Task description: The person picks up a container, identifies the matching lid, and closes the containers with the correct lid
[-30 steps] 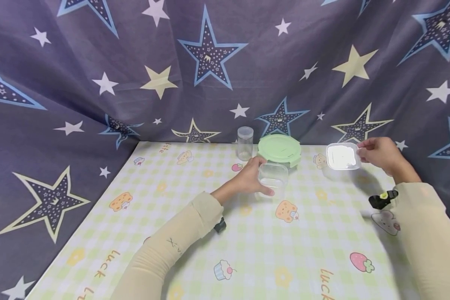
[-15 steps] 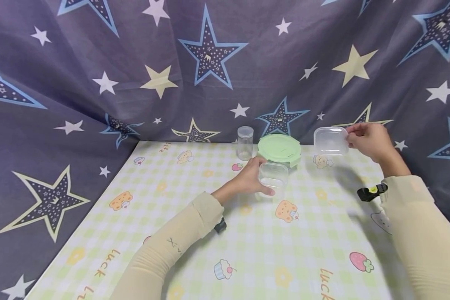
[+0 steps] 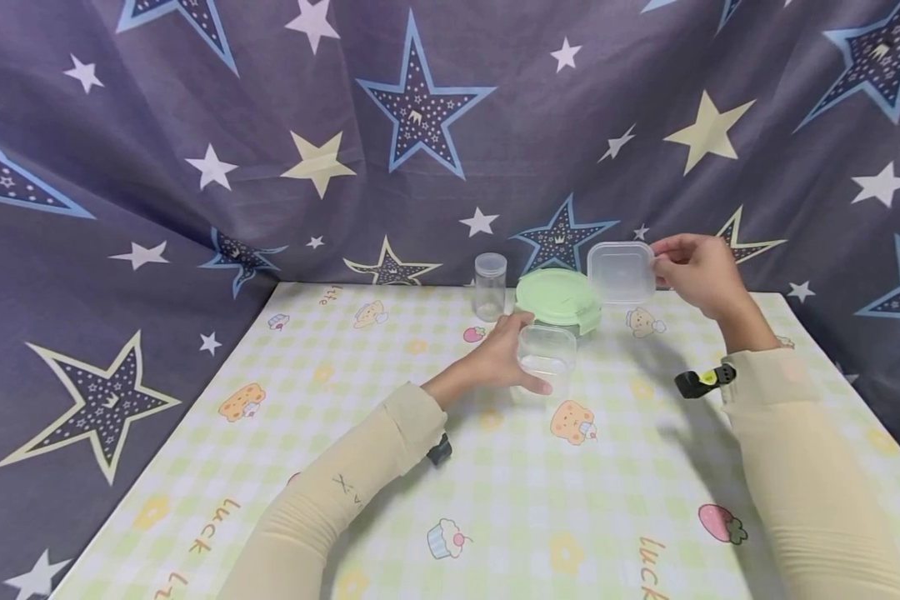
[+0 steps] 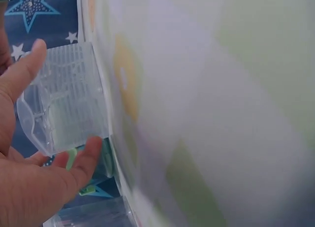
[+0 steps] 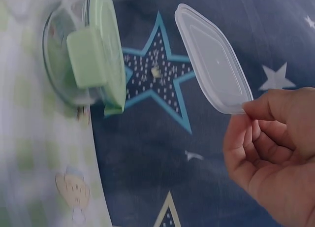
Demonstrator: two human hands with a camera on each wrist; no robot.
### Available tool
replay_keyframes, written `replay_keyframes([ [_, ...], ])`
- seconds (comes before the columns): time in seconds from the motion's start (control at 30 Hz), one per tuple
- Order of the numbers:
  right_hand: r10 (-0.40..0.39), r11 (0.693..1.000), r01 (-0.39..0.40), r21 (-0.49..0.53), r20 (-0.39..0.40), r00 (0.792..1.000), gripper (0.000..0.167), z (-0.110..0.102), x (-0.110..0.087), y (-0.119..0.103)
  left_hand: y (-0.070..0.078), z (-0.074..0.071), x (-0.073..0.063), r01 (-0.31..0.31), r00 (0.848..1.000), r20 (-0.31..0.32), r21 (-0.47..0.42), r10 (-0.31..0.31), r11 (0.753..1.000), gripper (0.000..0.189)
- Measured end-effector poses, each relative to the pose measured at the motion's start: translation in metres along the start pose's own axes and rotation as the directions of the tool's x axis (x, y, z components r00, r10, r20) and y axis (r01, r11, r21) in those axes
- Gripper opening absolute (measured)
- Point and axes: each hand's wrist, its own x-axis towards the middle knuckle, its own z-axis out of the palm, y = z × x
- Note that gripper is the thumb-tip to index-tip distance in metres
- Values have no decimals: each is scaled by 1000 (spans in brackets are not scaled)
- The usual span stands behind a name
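A clear square plastic container (image 3: 546,354), its mouth uncovered, stands on the table right of my left hand (image 3: 498,357). That hand holds it between thumb and fingers, seen closer in the left wrist view, where the container's side wall (image 4: 74,104) is ribbed. My right hand (image 3: 696,271) pinches one corner of a translucent square lid (image 3: 621,273) between thumb and fingertips. The lid is up in the air, well above the table and to the right of the container. In the right wrist view, the lid (image 5: 216,62) is tilted, with the remaining fingers curled beneath the pinch.
Just behind the container sits a round glass bowl with a green snap lid (image 3: 558,296). A tall clear jar with a frosted cap (image 3: 490,287) stands left of it. The checked tablecloth (image 3: 390,517) runs back to a star-patterned curtain (image 3: 255,100).
My right hand has brought the lid leftward and upward, from the far right toward the green-lidded bowl. My left hand and the container have stayed in place.
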Motion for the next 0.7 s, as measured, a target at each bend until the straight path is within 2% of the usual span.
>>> replay_keyframes([
  [0.07, -9, 999, 9, 35, 3, 1000, 22, 6, 1, -4, 1, -3, -1, 8, 1000, -6, -5, -8, 1000, 123],
  [0.17, -22, 997, 22, 68, 6, 1000, 22, 14, 0, -8, 1, -10, -1, 16, 1000, -16, -59, -17, 998, 118],
  [0.3, -31, 996, 30, 82, 12, 999, 21, 23, -2, -14, 1, -20, 2, 2, 999, -41, -164, -9, 986, 99],
  [0.43, -48, 994, 47, 96, 14, 999, 19, 32, -3, -17, 4, -29, 9, -25, 995, -100, -239, 1, 971, 80],
  [0.5, -54, 993, 52, 102, 17, 998, 17, 37, -3, -18, 5, -33, 12, -11, 990, -137, -281, -29, 960, 75],
  [0.53, -56, 993, 54, 106, 18, 998, 16, 40, -3, -19, 6, -35, 14, -2, 987, -150, -321, -49, 947, 73],
  [0.6, -62, 991, 59, 118, 18, 998, 16, 46, -3, -19, 8, -38, 18, 8, 980, -175, -432, -93, 902, 68],
  [0.63, -61, 991, 59, 122, 16, 998, 15, 48, -3, -20, 8, -40, 20, 13, 976, -182, -493, -117, 870, 68],
  [0.7, -63, 989, 61, 138, 12, 998, 15, 54, -3, -21, 8, -43, 24, 12, 969, -187, -616, -161, 788, 63],
])
